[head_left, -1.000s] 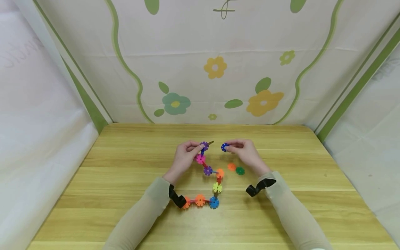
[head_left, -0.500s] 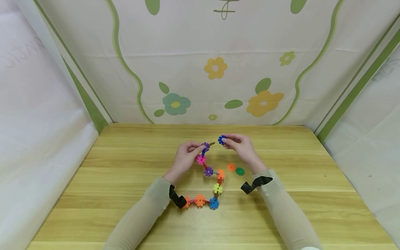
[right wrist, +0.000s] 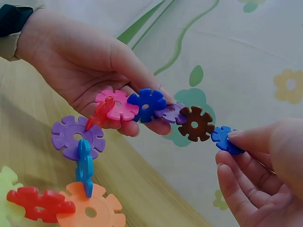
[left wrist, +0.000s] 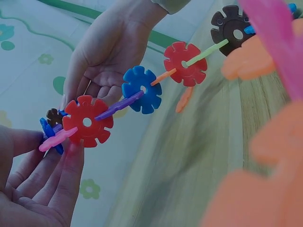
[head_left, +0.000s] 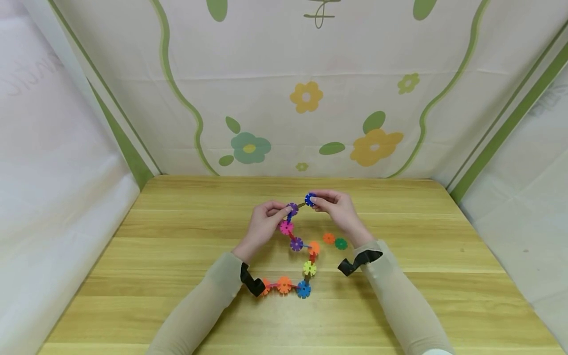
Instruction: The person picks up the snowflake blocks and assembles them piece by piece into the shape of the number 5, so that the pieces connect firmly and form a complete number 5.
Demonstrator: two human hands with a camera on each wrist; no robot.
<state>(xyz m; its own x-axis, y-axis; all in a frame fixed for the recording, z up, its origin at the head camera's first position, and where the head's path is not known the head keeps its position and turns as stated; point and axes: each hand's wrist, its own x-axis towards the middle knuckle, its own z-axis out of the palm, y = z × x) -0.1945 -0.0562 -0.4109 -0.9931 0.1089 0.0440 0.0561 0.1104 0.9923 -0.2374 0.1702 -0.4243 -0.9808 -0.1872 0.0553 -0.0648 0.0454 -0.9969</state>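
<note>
My left hand point(head_left: 264, 223) pinches a purple notched plastic disc point(head_left: 292, 209) near the upper end of a chain of interlocking snowflake discs. A brown disc point(right wrist: 195, 124) joins the purple one edgewise and sticks out to the right. Between thumb and fingers, my right hand point(head_left: 340, 213) holds a dark blue disc point(head_left: 309, 199). In the right wrist view its edge meets the brown disc's rim; how deeply they slot together I cannot tell. Below my left hand the chain runs through a pink disc point(head_left: 286, 227), another purple disc point(head_left: 296, 244) and an orange disc point(head_left: 313, 247).
A loose orange disc point(head_left: 329, 238) and a green disc point(head_left: 341, 243) lie on the wooden table point(head_left: 177, 315) below my right hand. The chain's lower part passes a yellow disc point(head_left: 309, 268) and a blue disc point(head_left: 303, 289) towards my left wrist. A flowered cloth wall point(head_left: 275, 59) stands behind.
My right hand has moved up and left with the dark blue disc, bringing it from apart to against the brown disc. My left hand has barely moved.
</note>
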